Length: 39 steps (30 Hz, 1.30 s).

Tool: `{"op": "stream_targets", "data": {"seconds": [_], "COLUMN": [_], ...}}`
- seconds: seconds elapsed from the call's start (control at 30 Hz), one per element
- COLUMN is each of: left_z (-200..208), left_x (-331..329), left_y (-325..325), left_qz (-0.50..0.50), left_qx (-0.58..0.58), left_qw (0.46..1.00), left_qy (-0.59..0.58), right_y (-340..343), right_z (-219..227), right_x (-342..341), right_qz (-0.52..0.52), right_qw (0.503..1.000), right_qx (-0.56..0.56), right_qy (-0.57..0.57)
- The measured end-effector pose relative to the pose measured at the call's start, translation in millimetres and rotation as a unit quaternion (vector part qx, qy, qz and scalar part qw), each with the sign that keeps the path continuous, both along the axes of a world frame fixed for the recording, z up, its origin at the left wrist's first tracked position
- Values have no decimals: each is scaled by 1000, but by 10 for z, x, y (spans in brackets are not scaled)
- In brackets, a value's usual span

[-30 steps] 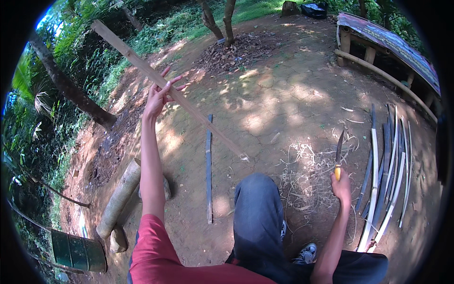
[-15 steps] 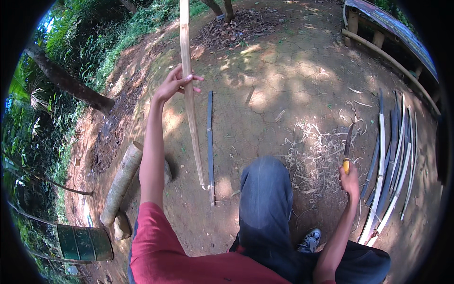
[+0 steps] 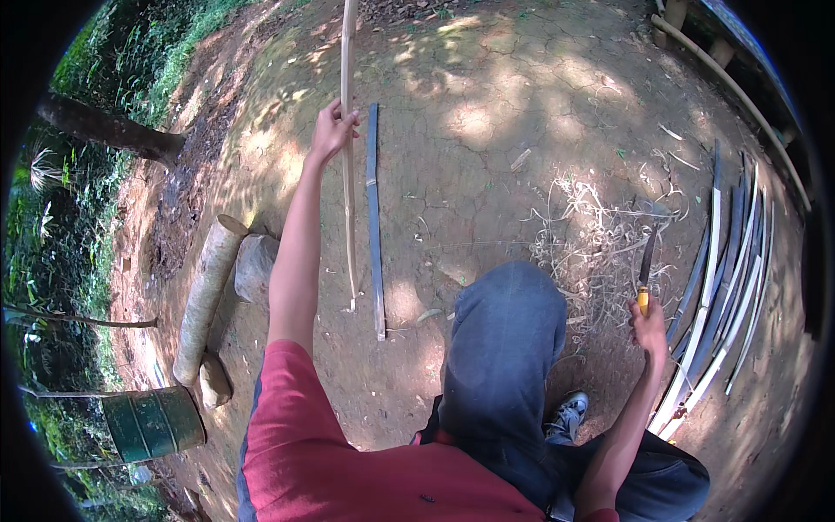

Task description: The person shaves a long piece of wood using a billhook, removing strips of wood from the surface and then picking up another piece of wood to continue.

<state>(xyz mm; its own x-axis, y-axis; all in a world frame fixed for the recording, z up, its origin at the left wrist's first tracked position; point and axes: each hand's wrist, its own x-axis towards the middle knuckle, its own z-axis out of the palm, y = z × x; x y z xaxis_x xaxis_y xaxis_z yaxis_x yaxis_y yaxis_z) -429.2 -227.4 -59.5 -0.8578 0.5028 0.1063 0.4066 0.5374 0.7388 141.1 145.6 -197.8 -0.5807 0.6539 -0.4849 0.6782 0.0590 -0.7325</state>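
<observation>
My left hand (image 3: 333,132), stretched out ahead, has its fingers closed around a long pale bamboo strip (image 3: 349,200). The strip stands nearly in line with my view; its upper part runs out of the picture, and its lower end hangs near the ground. Just right of it a dark bamboo strip (image 3: 374,217) lies on the soil. In my right hand (image 3: 649,329) is a knife (image 3: 647,261) with a yellow handle and a dark blade, pointing away from me. The hand grips the handle low on the right, beside my bent knee (image 3: 507,322).
Curly shavings (image 3: 596,235) litter the ground left of the knife. Several dark and pale bamboo strips (image 3: 718,287) lie at the right. On the left are a log (image 3: 207,300), stones (image 3: 255,267) and a green drum (image 3: 155,424). A pole-edged structure (image 3: 735,74) stands far right.
My left fingers, spread before, are now closed around the pale strip, which shows a narrower side. The view has tilted down. My right hand keeps hold of the knife.
</observation>
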Motion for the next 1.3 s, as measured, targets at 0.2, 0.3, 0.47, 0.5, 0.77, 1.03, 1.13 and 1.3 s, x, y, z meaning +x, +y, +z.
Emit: {"op": "stream_targets", "data": {"seconds": [0.2, 0.3, 0.47, 0.5, 0.77, 1.03, 1.13, 1.3], "left_z": [-98, -254, -531, -594, -1228, -1725, -2053, -2603], "left_x": [-84, -137, -17, -3, -73, -50, 174, 1290], "left_y": [71, 84, 163, 183, 173, -486, -1277, -2895], "left_qz": [136, 140, 176, 185, 256, 184, 185, 133], "left_qx": [-270, -310, -328, -338, -464, -399, -386, -393], "left_qw": [941, 922, 899, 895, 838, 892, 896, 883], "left_qy": [155, 185, 231, 223, 127, -104, -115, -221], "right_y": [-64, -92, -148, -139, -225, -235, -261, -305], "right_z": [91, 72, 139, 131, 15, -208, -228, -259], "right_x": [-140, -176, -219, -222, -177, -65, -110, -177], "right_qz": [7, 9, 3, 5, 5, 32, 30, 28], "right_qw": [999, 999, 998, 998, 997, 996, 995, 995], "right_qx": [-16, -32, -26, -22, -23, -18, -21, -48], "right_qy": [-28, -41, -60, -66, -70, -85, -95, -88]}}
